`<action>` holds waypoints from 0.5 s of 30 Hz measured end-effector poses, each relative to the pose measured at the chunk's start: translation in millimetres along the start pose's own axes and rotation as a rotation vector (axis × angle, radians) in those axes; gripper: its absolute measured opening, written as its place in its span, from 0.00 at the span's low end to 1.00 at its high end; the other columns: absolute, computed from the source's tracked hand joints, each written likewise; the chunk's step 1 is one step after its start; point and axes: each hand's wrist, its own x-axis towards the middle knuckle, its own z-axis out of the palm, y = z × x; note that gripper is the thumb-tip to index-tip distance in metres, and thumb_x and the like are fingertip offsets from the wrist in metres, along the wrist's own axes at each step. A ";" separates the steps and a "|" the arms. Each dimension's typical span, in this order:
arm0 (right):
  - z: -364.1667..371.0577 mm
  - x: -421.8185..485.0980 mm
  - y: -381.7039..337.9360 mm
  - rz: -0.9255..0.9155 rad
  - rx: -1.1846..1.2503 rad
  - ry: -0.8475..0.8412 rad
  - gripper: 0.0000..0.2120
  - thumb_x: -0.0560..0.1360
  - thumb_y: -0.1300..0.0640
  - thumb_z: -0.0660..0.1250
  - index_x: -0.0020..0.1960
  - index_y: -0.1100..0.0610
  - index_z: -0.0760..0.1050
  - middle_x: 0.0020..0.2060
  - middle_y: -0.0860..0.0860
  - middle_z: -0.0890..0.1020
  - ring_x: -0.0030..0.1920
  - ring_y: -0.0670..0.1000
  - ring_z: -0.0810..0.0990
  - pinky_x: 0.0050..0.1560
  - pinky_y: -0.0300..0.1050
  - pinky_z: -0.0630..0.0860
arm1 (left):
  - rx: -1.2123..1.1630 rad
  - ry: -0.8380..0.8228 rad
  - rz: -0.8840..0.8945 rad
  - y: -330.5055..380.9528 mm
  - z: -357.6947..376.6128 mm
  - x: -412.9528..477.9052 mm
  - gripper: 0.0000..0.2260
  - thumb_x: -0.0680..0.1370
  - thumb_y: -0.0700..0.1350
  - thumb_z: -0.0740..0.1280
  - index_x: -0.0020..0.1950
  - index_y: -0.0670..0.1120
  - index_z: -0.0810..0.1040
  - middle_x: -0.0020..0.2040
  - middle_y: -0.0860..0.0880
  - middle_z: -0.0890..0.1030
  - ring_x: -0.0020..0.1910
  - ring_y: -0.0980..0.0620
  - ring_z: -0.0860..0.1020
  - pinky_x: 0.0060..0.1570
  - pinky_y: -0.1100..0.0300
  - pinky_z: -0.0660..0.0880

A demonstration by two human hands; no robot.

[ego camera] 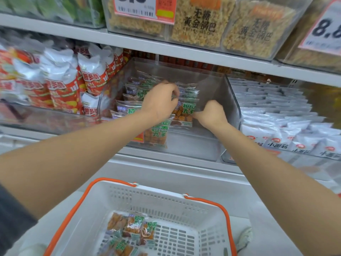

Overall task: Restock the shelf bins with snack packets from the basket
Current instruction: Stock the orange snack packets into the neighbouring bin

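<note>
Packets (182, 115) are being set in the bin (214, 85) — left hand (160, 102) and right hand (210, 113) each grip some; next, probably, fetch more from the basket (156, 193).

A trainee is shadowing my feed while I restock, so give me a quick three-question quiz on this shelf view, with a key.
1. True or false: the white basket is empty.
2. The left hand and the right hand both reach into which bin? A. the one with red-and-white bags; B. the clear bin of green-lettered snack packets; C. the one with white packets.
3. Fill in: the basket's handles are ____ in colour.

Key: 1. False, several snack packets lie in it. 2. B. 3. Orange.
</note>
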 end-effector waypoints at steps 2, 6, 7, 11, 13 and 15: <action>-6.3 -18.6 -4.1 -0.132 0.089 0.147 0.08 0.73 0.59 0.68 0.50 0.59 0.76 0.40 0.51 0.79 0.43 0.53 0.77 0.41 0.43 0.70 | -0.051 0.079 0.028 12.5 -9.7 -21.9 0.03 0.76 0.42 0.65 0.46 0.50 0.73 0.45 0.52 0.76 0.43 0.49 0.76 0.43 0.53 0.73; -10.6 -75.3 -14.3 -0.390 0.294 0.277 0.07 0.71 0.63 0.66 0.47 0.53 0.76 0.32 0.45 0.75 0.35 0.48 0.74 0.42 0.46 0.74 | -0.164 0.134 0.011 25.2 -27.7 -71.8 0.09 0.72 0.40 0.65 0.38 0.51 0.67 0.33 0.54 0.71 0.36 0.48 0.73 0.36 0.52 0.70; -7.3 -89.7 -15.0 -0.436 0.317 0.288 0.05 0.72 0.63 0.66 0.45 0.54 0.76 0.31 0.46 0.75 0.34 0.48 0.73 0.40 0.48 0.74 | -0.184 0.129 -0.001 23.9 -29.5 -84.9 0.09 0.71 0.40 0.65 0.37 0.51 0.66 0.32 0.53 0.71 0.36 0.47 0.73 0.35 0.51 0.70; 24.3 -140.9 -7.3 -0.487 0.358 0.262 0.02 0.73 0.58 0.67 0.42 0.54 0.76 0.30 0.44 0.74 0.31 0.49 0.74 0.37 0.49 0.73 | -0.195 -0.001 -0.127 1.9 -20.7 -141.0 0.10 0.70 0.40 0.66 0.36 0.50 0.67 0.30 0.52 0.72 0.35 0.46 0.73 0.36 0.49 0.72; 47.0 -159.0 1.6 -0.436 0.358 0.164 0.02 0.73 0.57 0.67 0.41 0.53 0.76 0.29 0.44 0.74 0.32 0.49 0.74 0.37 0.48 0.73 | -0.179 -0.100 -0.205 -16.8 -9.6 -168.5 0.09 0.71 0.40 0.66 0.37 0.49 0.68 0.31 0.52 0.73 0.35 0.46 0.74 0.37 0.48 0.72; 74.2 -173.2 15.6 -0.380 0.325 0.040 0.02 0.73 0.58 0.67 0.42 0.53 0.76 0.30 0.45 0.77 0.33 0.49 0.75 0.38 0.48 0.74 | -0.141 -0.217 -0.242 -37.1 3.2 -193.9 0.08 0.73 0.41 0.66 0.39 0.50 0.69 0.33 0.53 0.74 0.37 0.47 0.74 0.38 0.50 0.73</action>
